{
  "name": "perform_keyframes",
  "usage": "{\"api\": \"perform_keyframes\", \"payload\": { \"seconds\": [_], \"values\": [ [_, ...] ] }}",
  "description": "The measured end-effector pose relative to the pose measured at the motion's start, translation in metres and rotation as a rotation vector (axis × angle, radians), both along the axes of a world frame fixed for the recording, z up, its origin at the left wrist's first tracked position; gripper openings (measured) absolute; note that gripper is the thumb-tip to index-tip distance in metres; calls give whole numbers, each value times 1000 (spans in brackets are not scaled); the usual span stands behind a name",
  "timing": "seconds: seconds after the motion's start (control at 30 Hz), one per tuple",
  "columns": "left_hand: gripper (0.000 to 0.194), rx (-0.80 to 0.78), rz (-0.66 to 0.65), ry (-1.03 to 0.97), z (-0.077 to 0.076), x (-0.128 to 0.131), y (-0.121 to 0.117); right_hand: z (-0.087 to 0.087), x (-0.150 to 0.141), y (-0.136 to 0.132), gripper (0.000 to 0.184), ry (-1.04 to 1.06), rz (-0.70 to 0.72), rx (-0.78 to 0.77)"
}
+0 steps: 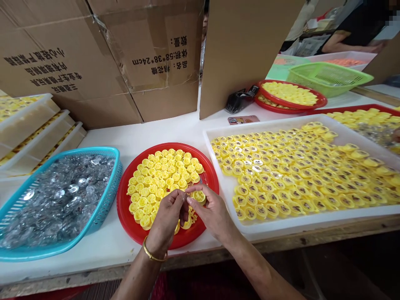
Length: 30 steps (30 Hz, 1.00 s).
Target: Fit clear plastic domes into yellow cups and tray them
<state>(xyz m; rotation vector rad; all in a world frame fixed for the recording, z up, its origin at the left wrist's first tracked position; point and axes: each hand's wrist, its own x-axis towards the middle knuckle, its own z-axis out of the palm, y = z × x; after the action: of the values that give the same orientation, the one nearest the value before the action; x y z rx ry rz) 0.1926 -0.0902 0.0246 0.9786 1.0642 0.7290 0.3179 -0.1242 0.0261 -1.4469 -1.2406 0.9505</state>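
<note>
Both hands meet over a round red tray point(123, 208) filled with small round yellow plastic pieces point(156, 171). My left hand point(168, 210), with a gold bangle at the wrist, is closed in a pinch, fingertips together. Opposite it, my right hand point(211, 212) pinches at the same spot, thumb against forefinger. Whatever sits between the fingertips is too small to make out. Just beyond the right fingers lies a yellow piece point(199, 196) in the tray. Tiny yellow bits are scattered near the tray's right side, partly hidden by the hands.
Left stands a turquoise basket point(117, 177) of transparent plastic pieces point(71, 189), with stacked white trays point(46, 121) behind. A large white tray point(218, 137) of yellow cups spreads rightward. Cardboard point(162, 98) walls the back, near a tape dispenser point(239, 100). A person's arm point(339, 41) shows far right.
</note>
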Motion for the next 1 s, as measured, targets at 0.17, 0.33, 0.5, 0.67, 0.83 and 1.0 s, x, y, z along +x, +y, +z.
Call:
{"api": "perform_keyframes", "payload": {
  "seconds": [0.17,0.33,0.5,0.67,0.83,1.0],
  "values": [
    [32,-1,80,-69,-1,1,-6,-6,1,1,14,32,-62,29],
    [26,113,123,-67,-6,4,-10,-16,3,2,15,63,-146,-1],
    [24,218,204,-13,-12,6,-7,-20,3,0,20,97,-125,-22],
    [24,211,312,-49,-5,0,-5,-15,4,-3,32,206,-101,-12],
    [25,-59,270,-286,3,-1,-10,-15,-1,-3,38,437,-94,-71],
    [28,-164,274,-410,0,7,-18,-27,-11,-2,38,608,-134,-24]
  ]
}}
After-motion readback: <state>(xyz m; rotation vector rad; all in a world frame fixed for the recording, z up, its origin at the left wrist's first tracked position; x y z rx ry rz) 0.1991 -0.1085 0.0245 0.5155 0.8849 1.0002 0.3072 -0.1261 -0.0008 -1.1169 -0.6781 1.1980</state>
